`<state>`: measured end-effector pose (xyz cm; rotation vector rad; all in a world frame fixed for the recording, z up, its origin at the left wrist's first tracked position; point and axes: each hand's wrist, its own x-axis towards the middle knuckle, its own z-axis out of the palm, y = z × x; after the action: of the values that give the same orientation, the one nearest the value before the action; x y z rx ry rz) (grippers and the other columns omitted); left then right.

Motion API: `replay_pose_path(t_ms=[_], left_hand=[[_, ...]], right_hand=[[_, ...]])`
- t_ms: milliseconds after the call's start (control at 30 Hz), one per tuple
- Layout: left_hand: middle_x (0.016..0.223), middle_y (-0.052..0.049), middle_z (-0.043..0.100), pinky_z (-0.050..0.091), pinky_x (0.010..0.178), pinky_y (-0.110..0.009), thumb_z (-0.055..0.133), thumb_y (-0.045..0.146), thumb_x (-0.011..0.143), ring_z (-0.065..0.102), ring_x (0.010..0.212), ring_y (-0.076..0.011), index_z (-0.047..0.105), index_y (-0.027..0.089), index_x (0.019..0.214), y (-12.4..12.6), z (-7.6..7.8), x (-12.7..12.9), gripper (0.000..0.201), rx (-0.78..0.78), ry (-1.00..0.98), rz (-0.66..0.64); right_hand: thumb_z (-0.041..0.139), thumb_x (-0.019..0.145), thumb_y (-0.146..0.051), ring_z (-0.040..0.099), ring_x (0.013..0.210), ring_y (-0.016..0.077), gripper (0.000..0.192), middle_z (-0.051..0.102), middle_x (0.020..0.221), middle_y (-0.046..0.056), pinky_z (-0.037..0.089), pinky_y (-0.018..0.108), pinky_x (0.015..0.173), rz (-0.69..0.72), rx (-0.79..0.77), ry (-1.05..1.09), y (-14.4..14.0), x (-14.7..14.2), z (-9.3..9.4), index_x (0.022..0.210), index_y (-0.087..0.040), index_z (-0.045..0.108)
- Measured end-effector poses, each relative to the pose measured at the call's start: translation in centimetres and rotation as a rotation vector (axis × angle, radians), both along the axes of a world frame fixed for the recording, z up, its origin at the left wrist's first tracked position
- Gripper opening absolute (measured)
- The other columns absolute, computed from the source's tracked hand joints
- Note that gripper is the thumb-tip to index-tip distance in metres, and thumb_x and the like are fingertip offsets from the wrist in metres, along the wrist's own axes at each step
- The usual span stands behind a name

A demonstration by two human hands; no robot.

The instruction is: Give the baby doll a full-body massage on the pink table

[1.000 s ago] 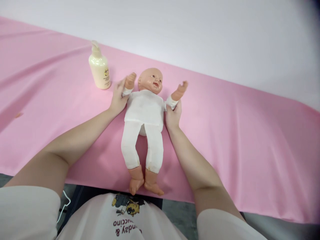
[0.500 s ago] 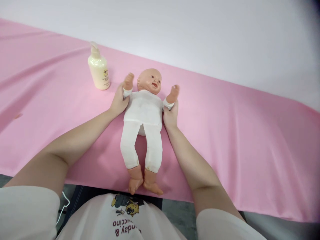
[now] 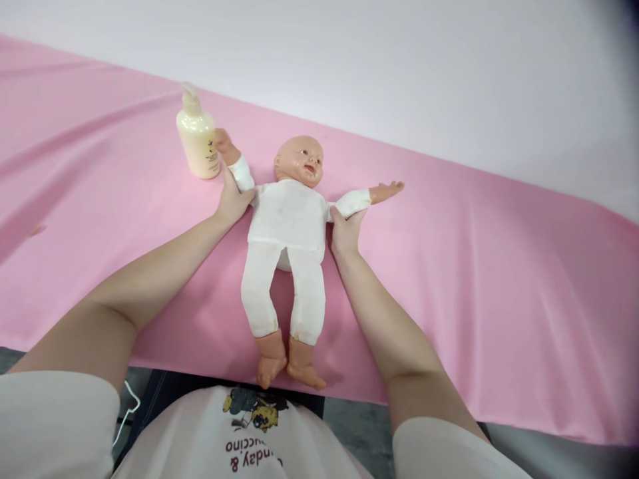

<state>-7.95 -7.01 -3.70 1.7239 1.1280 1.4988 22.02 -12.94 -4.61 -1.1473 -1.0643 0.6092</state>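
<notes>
Doll arms now spread flat; our left hand [image 3: 233,198] & right hand [image 3: 344,229] grip the baby doll [image 3: 287,219] at its upper arms. Keep pressure even, clear of lotion bottle [image 3: 198,136].

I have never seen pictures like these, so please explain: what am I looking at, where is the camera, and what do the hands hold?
No machine is here. A person wears a camera on the head, looking down at their own arms, so the view is theirs. A pink cloth covers the surface. A baby doll in white clothes lies on its back on it. The left hand grips the doll's arm near the shoulder; the right hand grips the other arm. Both doll arms are spread outward. A cream pump bottle stands beside the doll's raised hand.
</notes>
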Motion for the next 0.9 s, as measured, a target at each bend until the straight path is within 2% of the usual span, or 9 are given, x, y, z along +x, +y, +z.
replay_pose_path(t_ms=[133, 233, 367, 500, 600, 767, 833, 900], left_hand=[[0.142, -0.013, 0.059, 0.037, 0.120, -0.051, 0.058, 0.027, 0.090, 0.053, 0.135, -0.0301, 0.047, 0.020, 0.147, -1.6, 1.7, 0.6, 0.058, 0.081, 0.258, -0.133], [0.139, -0.013, 0.061, 0.039, 0.118, -0.048, 0.051, 0.021, 0.090, 0.056, 0.130, -0.0289, 0.052, 0.019, 0.147, -2.3, 2.5, 1.0, 0.057, 0.119, 0.350, -0.148], [0.137, -0.012, 0.063, 0.041, 0.116, -0.048, 0.050, 0.018, 0.089, 0.057, 0.128, -0.0284, 0.054, 0.020, 0.144, -2.7, 2.8, 1.1, 0.055, 0.129, 0.363, -0.126], [0.139, -0.011, 0.061, 0.041, 0.116, -0.049, 0.055, 0.022, 0.090, 0.055, 0.131, -0.0284, 0.050, 0.021, 0.140, -2.6, 2.7, 1.1, 0.050, 0.091, 0.261, -0.102], [0.133, -0.011, 0.060, 0.042, 0.115, -0.051, 0.063, 0.026, 0.088, 0.056, 0.129, -0.0283, 0.041, 0.022, 0.140, -1.8, 1.9, 0.8, 0.057, 0.000, 0.133, -0.038], [0.128, -0.012, 0.054, 0.043, 0.112, -0.055, 0.071, 0.029, 0.082, 0.053, 0.129, -0.0311, 0.033, 0.023, 0.137, -0.5, 0.6, 0.4, 0.067, -0.097, 0.000, 0.035], [0.130, -0.014, 0.052, 0.043, 0.113, -0.054, 0.073, 0.029, 0.080, 0.051, 0.131, -0.0323, 0.030, 0.021, 0.137, -0.4, 0.6, 0.4, 0.072, -0.108, -0.020, 0.044], [0.132, -0.015, 0.051, 0.042, 0.115, -0.053, 0.075, 0.030, 0.078, 0.049, 0.134, -0.0330, 0.025, 0.021, 0.137, -0.5, 0.7, 0.5, 0.078, -0.118, -0.046, 0.057]], right_hand=[[0.058, 0.083, -0.024, 0.059, 0.119, 0.0236, 0.038, 0.066, 0.121, 0.007, 0.043, 0.054, 0.114, 0.078, 0.049, -0.247, -0.8, -0.5, 1.3, 0.120, -0.024, 0.061], [0.054, 0.081, -0.017, 0.058, 0.123, 0.0231, 0.036, 0.068, 0.124, 0.006, 0.040, 0.051, 0.117, 0.122, 0.075, -0.408, -1.3, -0.9, 2.2, 0.113, -0.025, 0.068], [0.053, 0.081, -0.015, 0.060, 0.119, 0.0222, 0.037, 0.069, 0.122, 0.005, 0.043, 0.050, 0.115, 0.119, 0.055, -0.420, -1.7, -1.2, 2.8, 0.113, -0.027, 0.068], [0.058, 0.079, -0.020, 0.063, 0.106, 0.0210, 0.031, 0.068, 0.109, 0.004, 0.047, 0.050, 0.108, 0.070, 0.000, -0.218, -1.5, -1.4, 2.5, 0.110, -0.023, 0.062], [0.064, 0.077, -0.024, 0.062, 0.099, 0.0185, 0.035, 0.063, 0.103, 0.001, 0.051, 0.045, 0.102, 0.022, -0.021, -0.001, -1.1, -1.4, 2.0, 0.110, -0.023, 0.054], [0.069, 0.073, -0.028, 0.062, 0.083, 0.0152, 0.042, 0.055, 0.091, -0.004, 0.059, 0.036, 0.079, 0.029, -0.117, 0.384, -0.4, -1.3, 1.5, 0.107, -0.026, 0.044], [0.070, 0.071, -0.025, 0.063, 0.079, 0.0143, 0.051, 0.054, 0.093, -0.004, 0.060, 0.035, 0.075, 0.008, -0.128, 0.464, -0.2, -1.2, 1.4, 0.113, -0.028, 0.040], [0.070, 0.072, -0.026, 0.065, 0.084, 0.0145, 0.067, 0.056, 0.105, -0.003, 0.062, 0.038, 0.077, -0.029, -0.103, 0.461, 0.0, -1.0, 1.1, 0.126, -0.032, 0.030]])
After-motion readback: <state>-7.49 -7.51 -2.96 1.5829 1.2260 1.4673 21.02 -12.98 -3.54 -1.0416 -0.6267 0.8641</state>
